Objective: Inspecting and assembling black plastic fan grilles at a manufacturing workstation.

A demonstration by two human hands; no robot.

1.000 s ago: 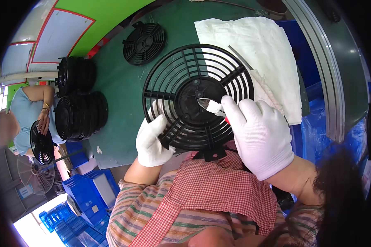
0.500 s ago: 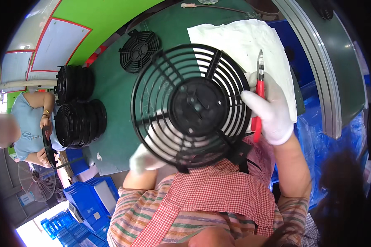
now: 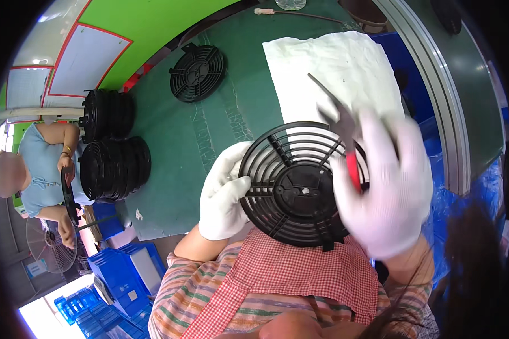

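Note:
A round black plastic fan guard (image 3: 302,191), with concentric rings and a solid hub, is held tilted in front of my apron. My left hand (image 3: 223,195), in a white glove, pinches its left rim, thumb on top. Over the guard's right side is my white-gloved right hand (image 3: 390,189), smeared by motion. It grips red-handled nippers (image 3: 346,129), whose dark jaws stand apart and point up and left above the guard's far rim. The right hand hides part of that rim, so I cannot tell whether it touches the guard.
Another black guard (image 3: 198,73) lies on the green table (image 3: 172,164). Two stacks of guards (image 3: 116,168) stand at the left edge. A white cloth (image 3: 300,56) covers the far right. Beyond the stacks, a person (image 3: 48,161) handles a black guard. A metal rail (image 3: 435,73) runs along the right.
The fan guard has dropped lower, away from the camera, and turned over or round. My left hand has come from behind it to its left rim. The nippers have swung left and their jaws have parted.

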